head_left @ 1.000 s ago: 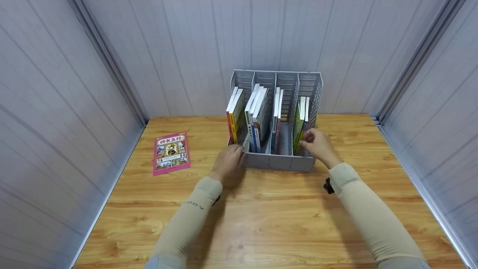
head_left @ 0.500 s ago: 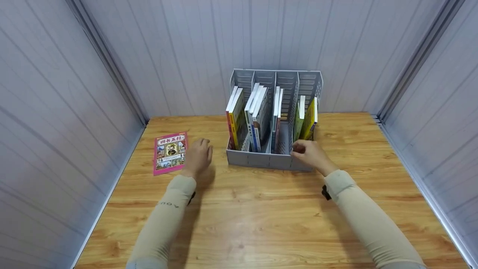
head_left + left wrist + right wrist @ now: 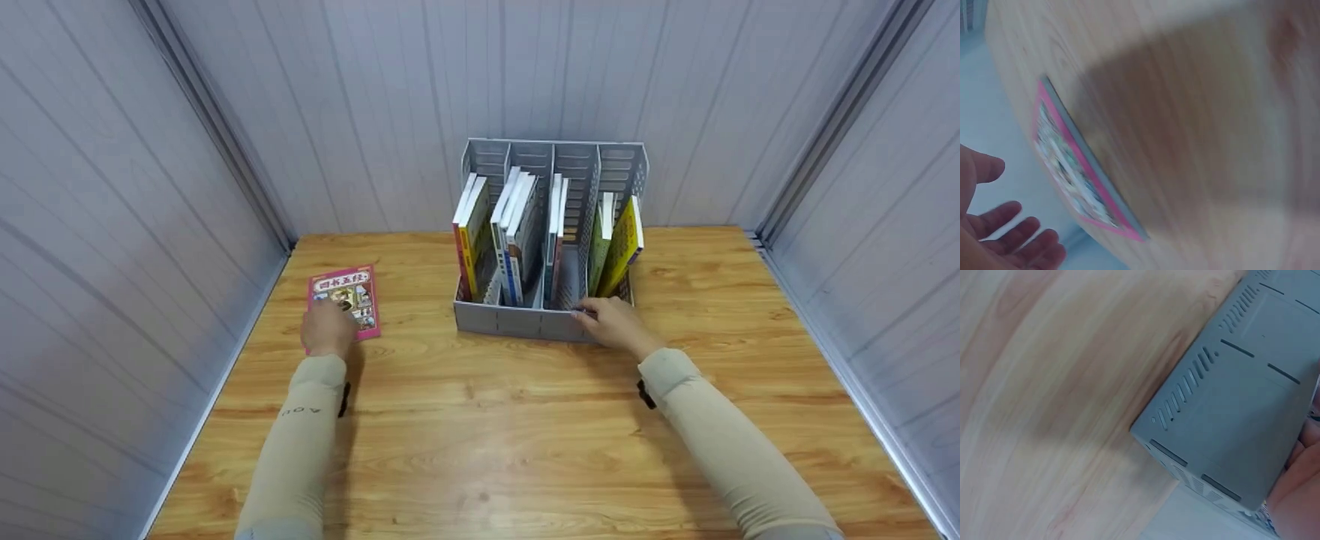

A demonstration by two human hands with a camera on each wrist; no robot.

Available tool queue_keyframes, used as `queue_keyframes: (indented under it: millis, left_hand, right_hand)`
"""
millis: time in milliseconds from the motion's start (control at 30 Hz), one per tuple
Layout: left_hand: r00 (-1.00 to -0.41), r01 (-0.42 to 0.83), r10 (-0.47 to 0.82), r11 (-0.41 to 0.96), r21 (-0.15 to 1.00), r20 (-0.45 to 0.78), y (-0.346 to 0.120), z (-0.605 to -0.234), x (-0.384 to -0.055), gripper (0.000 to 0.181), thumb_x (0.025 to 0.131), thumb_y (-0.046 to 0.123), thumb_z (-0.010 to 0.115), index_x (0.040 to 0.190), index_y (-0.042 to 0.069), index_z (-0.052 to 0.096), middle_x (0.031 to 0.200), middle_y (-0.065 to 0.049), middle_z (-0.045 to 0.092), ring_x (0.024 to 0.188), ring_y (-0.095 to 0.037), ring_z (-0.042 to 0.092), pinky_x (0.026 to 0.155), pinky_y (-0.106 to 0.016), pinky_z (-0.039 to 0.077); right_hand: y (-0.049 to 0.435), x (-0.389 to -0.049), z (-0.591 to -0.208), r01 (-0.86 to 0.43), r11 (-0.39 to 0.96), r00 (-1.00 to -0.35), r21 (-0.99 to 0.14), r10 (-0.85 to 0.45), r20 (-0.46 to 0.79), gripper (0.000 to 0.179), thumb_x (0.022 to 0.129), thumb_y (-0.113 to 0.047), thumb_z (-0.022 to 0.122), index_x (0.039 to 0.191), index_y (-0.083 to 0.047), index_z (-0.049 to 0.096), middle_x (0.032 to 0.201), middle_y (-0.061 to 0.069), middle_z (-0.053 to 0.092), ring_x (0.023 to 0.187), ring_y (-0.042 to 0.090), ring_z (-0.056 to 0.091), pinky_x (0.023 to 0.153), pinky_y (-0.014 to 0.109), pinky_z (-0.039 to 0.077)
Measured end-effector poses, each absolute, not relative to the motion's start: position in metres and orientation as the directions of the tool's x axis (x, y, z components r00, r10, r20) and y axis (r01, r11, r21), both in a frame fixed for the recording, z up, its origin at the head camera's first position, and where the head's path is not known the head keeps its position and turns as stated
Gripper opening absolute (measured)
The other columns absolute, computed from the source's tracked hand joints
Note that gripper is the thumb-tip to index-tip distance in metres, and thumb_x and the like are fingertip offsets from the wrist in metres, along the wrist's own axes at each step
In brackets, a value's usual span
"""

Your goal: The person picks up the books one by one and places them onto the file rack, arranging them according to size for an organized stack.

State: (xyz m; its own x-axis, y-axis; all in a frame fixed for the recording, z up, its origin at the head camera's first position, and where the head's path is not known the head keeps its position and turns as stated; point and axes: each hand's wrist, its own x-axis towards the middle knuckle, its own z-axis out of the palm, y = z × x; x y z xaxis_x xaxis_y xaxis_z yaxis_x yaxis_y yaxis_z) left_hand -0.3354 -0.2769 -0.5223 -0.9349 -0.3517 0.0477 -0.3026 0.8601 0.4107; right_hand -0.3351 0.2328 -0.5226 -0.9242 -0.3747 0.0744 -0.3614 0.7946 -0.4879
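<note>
In the head view my left hand (image 3: 329,328) is over a pink-bordered comic book (image 3: 367,285), covering its lower left part. The left wrist view shows this hand's fingers (image 3: 1027,230) spread loosely beside the book (image 3: 1067,169), with a gap between. My right hand (image 3: 616,324) grips the front rim of a grey file rack (image 3: 499,319), right of centre, its fingers curled over the edge. The right wrist view shows part of that hand (image 3: 1300,489) against the rack's front panel (image 3: 1241,422). A yellow book (image 3: 624,244) leans outward in the rightmost compartment.
Upright books stand in the rack's compartments: red and yellow ones (image 3: 472,225) at left, white ones (image 3: 517,232), thin ones (image 3: 556,232), and a green one (image 3: 600,247). The wooden table (image 3: 480,420) is bounded by grey panel walls (image 3: 390,112).
My left hand has left the rack's front left corner and moved left over the comic book. My right hand let go of the books at right and came down to the front rim; the yellow book tipped right.
</note>
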Motion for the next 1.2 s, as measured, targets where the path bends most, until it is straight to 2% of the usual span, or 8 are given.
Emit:
queue_keyframes:
  millis: [200, 367, 467, 667, 800, 967, 1100, 1200]
  left_hand:
    - [-0.919, -0.387, -0.388, 0.845, 0.369, -0.074, -0.301, -0.529, -0.328, 0.058, 0.106, 0.031, 0.06, 0.132, -0.021, 0.06, 0.133, -0.043, 0.061, 0.126, -0.057, 0.061, 0.105, -0.068, 0.053]
    - [-0.908, -0.42, -0.384, 0.832, 0.363, -0.17, -0.306, -0.532, -0.326, 0.079, 0.108, 0.045, 0.057, 0.143, -0.025, 0.048, 0.142, -0.046, 0.053, 0.136, -0.059, 0.05, 0.115, -0.068, 0.044]
    - [-0.892, -0.45, -0.393, 0.813, 0.37, -0.221, -0.305, -0.535, -0.326, 0.085, 0.106, 0.048, 0.058, 0.147, -0.025, 0.043, 0.144, -0.046, 0.051, 0.136, -0.059, 0.049, 0.116, -0.067, 0.044]
    - [-0.859, -0.504, -0.415, 0.789, 0.35, -0.3, -0.3, -0.535, -0.329, 0.083, 0.104, 0.044, 0.057, 0.147, -0.025, 0.042, 0.143, -0.047, 0.049, 0.136, -0.058, 0.048, 0.112, -0.066, 0.049]
    - [-0.867, -0.49, -0.397, 0.791, 0.367, -0.302, -0.3, -0.531, -0.329, 0.079, 0.102, 0.037, 0.063, 0.146, -0.026, 0.043, 0.144, -0.047, 0.048, 0.137, -0.06, 0.046, 0.114, -0.068, 0.047]
    - [-0.869, -0.49, -0.398, 0.773, 0.404, -0.293, -0.301, -0.531, -0.328, 0.074, 0.1, 0.031, 0.067, 0.146, -0.023, 0.046, 0.144, -0.048, 0.047, 0.138, -0.061, 0.045, 0.115, -0.07, 0.044]
    - [-0.855, -0.518, -0.429, 0.715, 0.47, -0.291, -0.302, -0.532, -0.327, 0.076, 0.094, 0.029, 0.078, 0.145, -0.02, 0.049, 0.143, -0.047, 0.046, 0.137, -0.059, 0.044, 0.116, -0.069, 0.044]
    - [-0.847, -0.532, -0.437, 0.683, 0.5, -0.303, -0.304, -0.531, -0.326, 0.086, 0.087, 0.029, 0.087, 0.146, -0.02, 0.048, 0.144, -0.047, 0.045, 0.137, -0.058, 0.042, 0.116, -0.068, 0.044]
  right_hand:
    - [0.231, -0.334, -0.528, -0.376, 0.831, -0.922, -0.41, -0.377, 0.083, 0.043, 0.114, -0.036, 0.055, 0.129, -0.002, 0.076, 0.111, 0.018, 0.081, 0.103, 0.042, 0.077, 0.096, 0.062, 0.059]
    - [0.231, -0.335, -0.532, -0.39, 0.835, -0.92, -0.388, -0.374, 0.119, 0.041, 0.114, -0.037, 0.053, 0.124, -0.005, 0.077, 0.105, 0.016, 0.081, 0.101, 0.043, 0.076, 0.094, 0.063, 0.058]
    - [0.231, -0.335, -0.534, -0.389, 0.836, -0.92, -0.387, -0.371, 0.126, 0.041, 0.114, -0.037, 0.053, 0.121, -0.005, 0.078, 0.103, 0.016, 0.081, 0.098, 0.042, 0.076, 0.093, 0.063, 0.058]
    - [0.232, -0.335, -0.537, -0.391, 0.838, -0.92, -0.381, -0.368, 0.135, 0.039, 0.114, -0.037, 0.055, 0.117, -0.006, 0.078, 0.098, 0.013, 0.08, 0.092, 0.039, 0.076, 0.089, 0.061, 0.059]
    - [0.232, -0.336, -0.538, -0.392, 0.841, -0.92, -0.374, -0.361, 0.153, 0.035, 0.114, -0.036, 0.055, 0.105, -0.009, 0.076, 0.083, 0.01, 0.074, 0.08, 0.036, 0.071, 0.082, 0.059, 0.057]
    - [0.231, -0.335, -0.54, -0.404, 0.839, -0.915, -0.366, -0.366, 0.172, 0.033, 0.113, -0.035, 0.056, 0.104, -0.01, 0.076, 0.081, 0.007, 0.073, 0.076, 0.032, 0.07, 0.079, 0.058, 0.057]
    - [0.231, -0.335, -0.54, -0.395, 0.84, -0.919, -0.373, -0.362, 0.159, 0.034, 0.114, -0.036, 0.055, 0.109, -0.011, 0.077, 0.081, 0.006, 0.073, 0.076, 0.029, 0.07, 0.081, 0.058, 0.058]
    - [0.231, -0.335, -0.539, -0.39, 0.842, -0.921, -0.373, -0.356, 0.16, 0.034, 0.114, -0.038, 0.055, 0.108, -0.012, 0.077, 0.081, 0.005, 0.072, 0.078, 0.03, 0.07, 0.082, 0.058, 0.058]
